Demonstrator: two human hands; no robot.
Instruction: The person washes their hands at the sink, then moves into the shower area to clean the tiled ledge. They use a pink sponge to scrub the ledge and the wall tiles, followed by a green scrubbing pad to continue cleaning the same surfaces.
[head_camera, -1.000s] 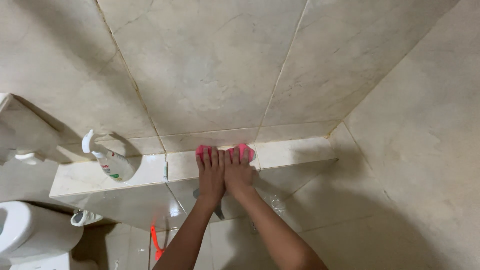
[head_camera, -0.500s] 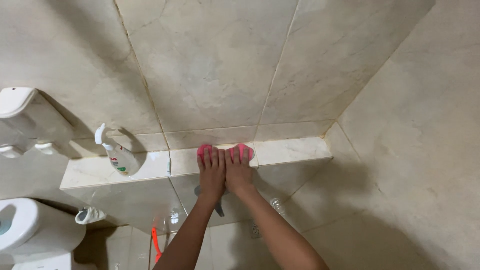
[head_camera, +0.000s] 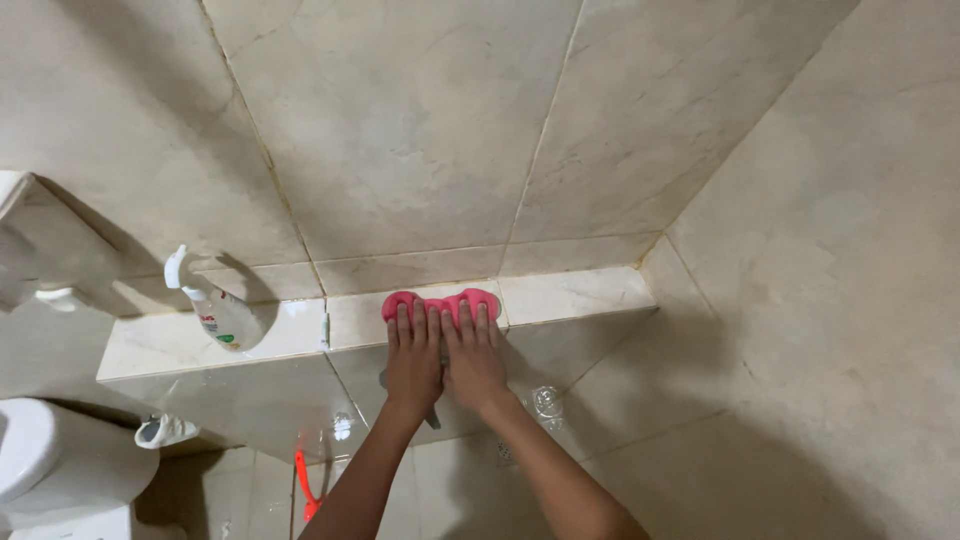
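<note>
Both hands are down on the ledge, side by side, pressing a pink cloth (head_camera: 440, 303) flat against the top of the pale marble-look tiled shelf (head_camera: 575, 293). The left hand (head_camera: 412, 358) lies palm-down with its fingers straight and close together, tips pointing to twelve o'clock; the right hand (head_camera: 474, 358) sits just beside it, touching it along the thumb side, fingers likewise stretched out and only slightly apart. Neither hand grips anything; both lie flat on the cloth. The cloth itself is a bright, saturated pink, soft-looking, bunched into a low rounded band, and only its far edge peeks out past the fingertips, with a lobe at either end. It sits near the middle of the shelf, close to the back wall. Over at nine o'clock from the hands, well apart, a white spray bottle (head_camera: 215, 310) with a green and red label stands on the same shelf. Down at seven o'clock, a white toilet (head_camera: 50, 465) shows at the frame's corner, and a red-orange handle (head_camera: 305, 485) hangs below the shelf by the left forearm.
</note>
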